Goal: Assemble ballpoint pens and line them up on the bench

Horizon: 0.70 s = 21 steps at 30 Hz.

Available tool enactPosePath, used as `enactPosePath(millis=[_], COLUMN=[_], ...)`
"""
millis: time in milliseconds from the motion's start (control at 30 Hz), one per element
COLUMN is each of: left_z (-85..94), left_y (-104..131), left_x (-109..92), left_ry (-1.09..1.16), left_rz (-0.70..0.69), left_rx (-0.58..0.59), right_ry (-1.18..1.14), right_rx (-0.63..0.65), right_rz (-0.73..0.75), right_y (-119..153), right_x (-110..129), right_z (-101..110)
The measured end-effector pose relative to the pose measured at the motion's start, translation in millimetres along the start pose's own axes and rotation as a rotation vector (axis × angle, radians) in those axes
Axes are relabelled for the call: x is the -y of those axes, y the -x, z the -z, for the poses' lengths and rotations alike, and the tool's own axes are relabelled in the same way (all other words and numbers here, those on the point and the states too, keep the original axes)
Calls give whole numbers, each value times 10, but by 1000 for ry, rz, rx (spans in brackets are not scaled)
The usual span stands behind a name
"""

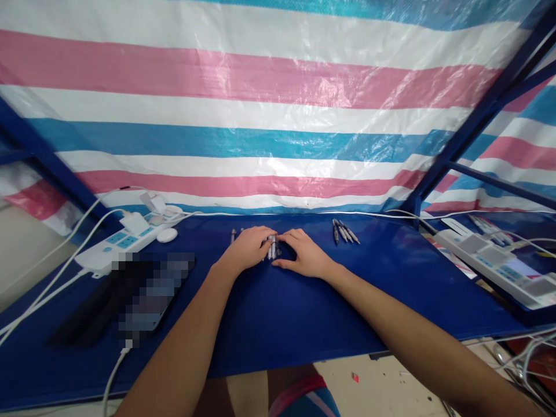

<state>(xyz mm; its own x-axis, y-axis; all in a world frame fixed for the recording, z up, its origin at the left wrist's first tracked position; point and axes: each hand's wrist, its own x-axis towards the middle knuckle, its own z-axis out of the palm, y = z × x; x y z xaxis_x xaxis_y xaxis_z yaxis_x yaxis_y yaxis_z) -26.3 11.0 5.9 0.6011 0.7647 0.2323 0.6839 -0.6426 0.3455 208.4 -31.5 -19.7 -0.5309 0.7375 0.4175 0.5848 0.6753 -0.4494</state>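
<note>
On tabletop (269, 313), two hands (248, 249) (306, 255) touch pens (271, 249), four apart.

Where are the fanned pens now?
In the head view, the fanned pens lie on the blue tabletop, to the right of the right hand, near the far edge.

Striped plastic sheeting (278, 139), pink, white, blue: spans upper frame, glare at center. Blue metal posts (473, 124): left and right. Pale floor (369, 382): bottom center.
</note>
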Motion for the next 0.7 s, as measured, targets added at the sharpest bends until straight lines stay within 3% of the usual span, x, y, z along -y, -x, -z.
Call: enactPosePath(millis=[300, 400, 700], left_z=[110, 112, 98], left_y=[92, 132, 152], left_x=[131, 206, 311], left_ry=[-198, -194, -116], left_rz=[213, 303, 286], left_rx=[-135, -118, -109], right_ry=[-15, -26, -52], right_rx=[-3, 10, 30], right_rz=[39, 47, 73], right_y=[5, 10, 11], right_x=[51, 82, 161], right_z=[-18, 9, 46])
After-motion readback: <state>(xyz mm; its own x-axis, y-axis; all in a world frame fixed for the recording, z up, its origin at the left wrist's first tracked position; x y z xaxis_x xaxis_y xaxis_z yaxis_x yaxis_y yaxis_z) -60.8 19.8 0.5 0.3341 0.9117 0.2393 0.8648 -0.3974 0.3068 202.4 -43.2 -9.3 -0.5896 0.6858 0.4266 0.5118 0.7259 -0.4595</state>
